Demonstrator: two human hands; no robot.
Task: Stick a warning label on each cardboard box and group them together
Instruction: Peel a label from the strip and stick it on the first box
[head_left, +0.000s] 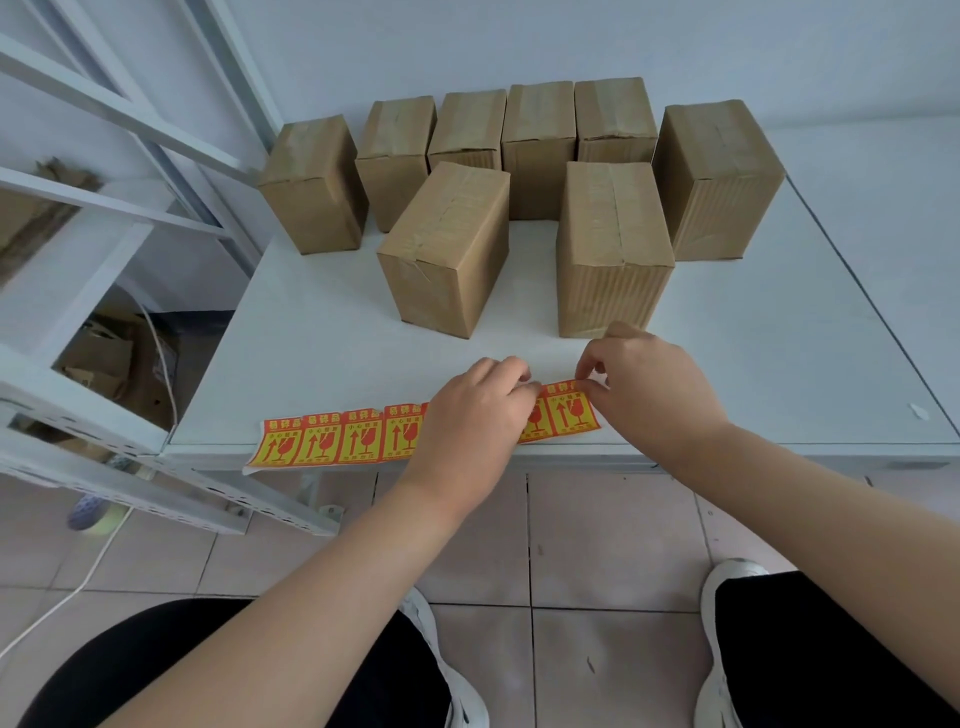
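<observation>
At nine o'clock of the white table (779, 364) stands a white metal rack (104, 218) with brown cardboard scraps low inside it. Along the table's near edge, at six o'clock, lies the strip of warning labels (332, 436), red and yellow, its left end hanging just past the edge at about seven o'clock.

The left hand (467, 415) lies palm down over the right part of the strip. Its fingers are bent, with their tips at the paper. Whether they pinch the strip or only press it cannot be told. Just beside it, toward three o'clock, the right hand (649, 384) has thumb and forefinger closed in a pinch on the upper corner of the end label (571, 413), and its other fingers are curled loosely.

Beyond the hands, eight taped cardboard boxes stand upright. The back row of six boxes (311, 187) runs from ten o'clock to two o'clock of the table, mostly close together. The front left box (447, 244) stands at twelve o'clock of the left hand. The front right box (610, 244) stands at twelve o'clock of the right hand, its base just beside the knuckles.
</observation>
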